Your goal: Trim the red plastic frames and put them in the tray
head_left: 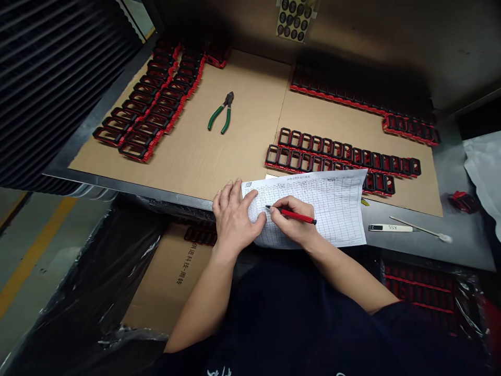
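Observation:
A printed form with a grid of rows and columns (332, 214) lies at the front edge of the bench, its near side hanging over. My right hand (294, 222) grips a red pen (295, 215), whose dark tip meets the left part of the sheet. Spread over the form's left edge, my left hand (237, 218) presses down with its fingers apart. Just behind the paper stand two rows of red and black frame-shaped parts (326, 162), partly covered by the sheet.
Green-handled pliers (223, 112) lie on the cardboard sheet (242, 146). More red-black parts (146, 104) line the left and back right. A white cutter marked A55 (391, 228) and a cotton-tipped stick (422, 230) rest at right. Below left is a carton (156, 284).

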